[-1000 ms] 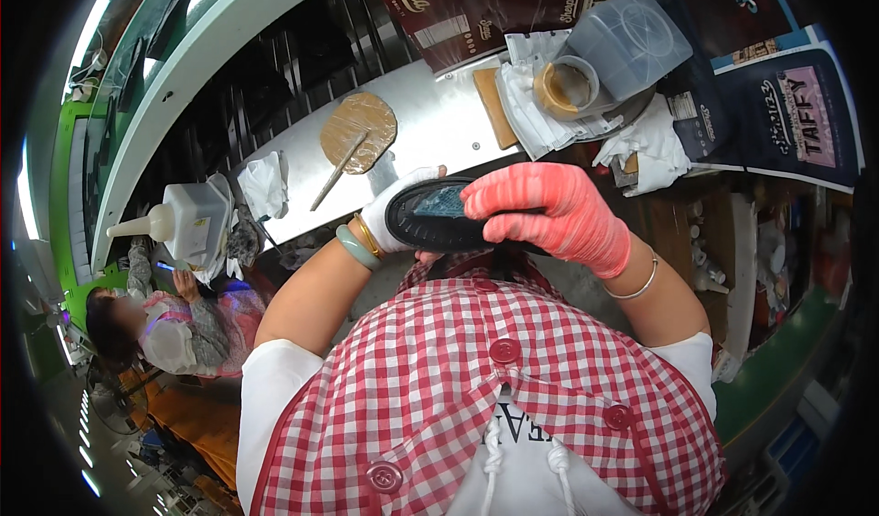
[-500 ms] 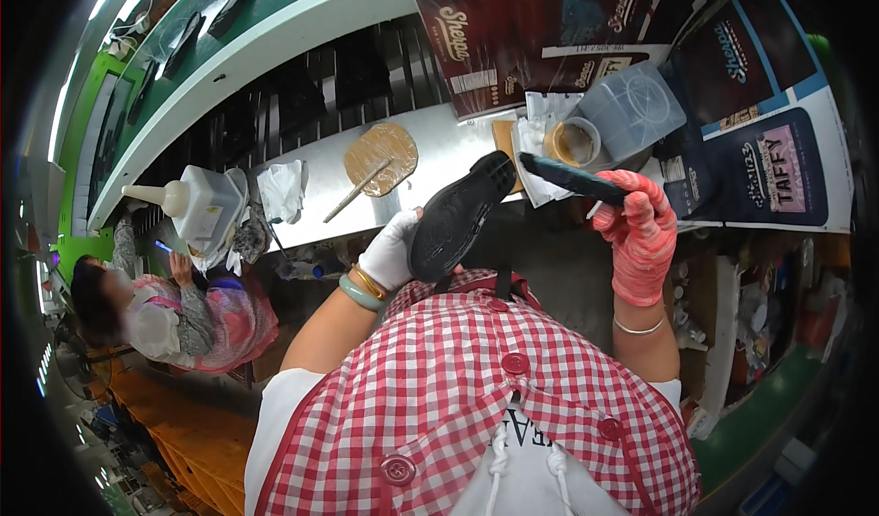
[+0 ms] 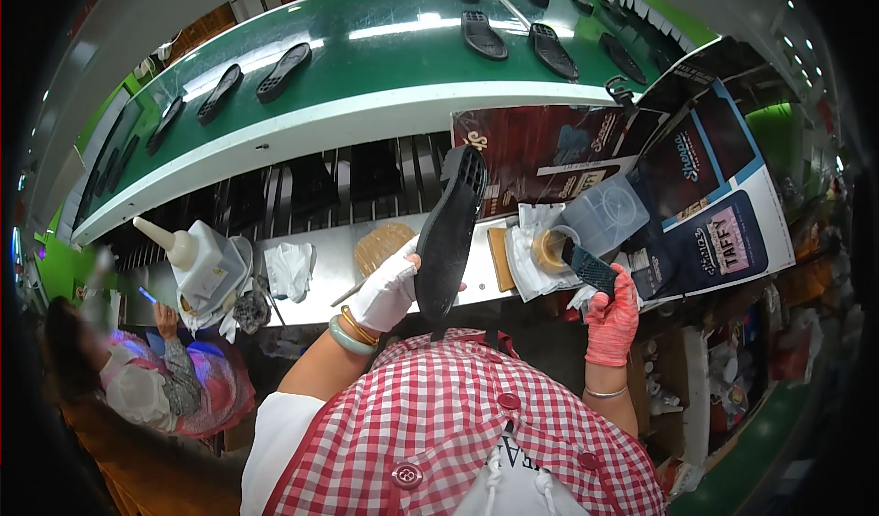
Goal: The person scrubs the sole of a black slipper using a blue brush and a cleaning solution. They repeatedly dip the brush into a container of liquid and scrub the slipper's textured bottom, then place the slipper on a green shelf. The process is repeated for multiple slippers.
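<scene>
My left hand (image 3: 386, 293), in a white glove, grips a black shoe sole (image 3: 449, 237) near its lower end; the sole stands tilted upward over the bench edge. My right hand (image 3: 612, 322), in a pink-red knitted glove, closes on a flat, dark teal brush-like tool (image 3: 593, 271). The far tip of that tool is at the rim of a small cup (image 3: 548, 252) with a brownish inside; whether it touches is unclear. Behind the sole, a round tan lid-like piece (image 3: 381, 244) lies on the metal bench, partly hidden.
A white squeeze bottle (image 3: 197, 258) and crumpled white paper (image 3: 289, 271) are at left. A clear plastic tub (image 3: 606, 212) stands behind the cup, before printed cardboard panels (image 3: 549, 154). Beyond, a green conveyor belt (image 3: 385, 63) carries several soles. A co-worker (image 3: 165, 374) sits at far left.
The view has tipped up, bringing the conveyor into sight. My left hand has turned the sole more upright. The tool in my right hand has swung its tip toward the cup.
</scene>
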`<state>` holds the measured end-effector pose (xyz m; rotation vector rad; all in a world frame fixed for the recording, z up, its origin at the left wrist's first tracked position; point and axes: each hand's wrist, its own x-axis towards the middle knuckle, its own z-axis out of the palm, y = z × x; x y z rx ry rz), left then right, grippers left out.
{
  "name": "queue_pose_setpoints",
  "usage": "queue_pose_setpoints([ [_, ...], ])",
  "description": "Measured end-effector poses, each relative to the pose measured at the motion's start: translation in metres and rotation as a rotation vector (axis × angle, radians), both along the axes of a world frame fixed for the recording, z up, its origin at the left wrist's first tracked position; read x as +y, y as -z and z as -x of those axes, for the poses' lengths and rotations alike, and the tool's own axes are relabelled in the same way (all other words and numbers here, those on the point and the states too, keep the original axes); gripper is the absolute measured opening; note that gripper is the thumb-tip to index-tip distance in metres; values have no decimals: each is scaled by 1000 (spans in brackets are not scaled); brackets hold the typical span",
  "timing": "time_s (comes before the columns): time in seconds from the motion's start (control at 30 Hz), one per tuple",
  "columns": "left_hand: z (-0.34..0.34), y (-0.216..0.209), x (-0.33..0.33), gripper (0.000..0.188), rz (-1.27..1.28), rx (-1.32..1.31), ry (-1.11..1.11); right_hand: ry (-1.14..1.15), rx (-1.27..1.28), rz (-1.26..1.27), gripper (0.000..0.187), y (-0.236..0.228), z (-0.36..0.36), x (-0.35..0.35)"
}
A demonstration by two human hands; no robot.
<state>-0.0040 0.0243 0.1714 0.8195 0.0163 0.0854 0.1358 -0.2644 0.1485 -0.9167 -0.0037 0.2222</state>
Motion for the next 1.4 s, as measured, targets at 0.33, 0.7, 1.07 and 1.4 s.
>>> queue_pose_setpoints([
  [0.33, -7, 4, 32, 90, -128, -6, 47, 82, -414, 366, 14, -105, 41, 133],
  [0.7, -2, 10, 43, 90, -94, -7, 22, 8, -765, 710, 14, -105, 33, 182],
  [1.07, 8, 16, 57, 70, 42, -82, 35, -171, -305, 318, 18, -131, 44, 167],
  [1.4, -106, -64, 170, 34, -233, -423, -259, 117, -252, -139, 22, -113, 39, 173],
])
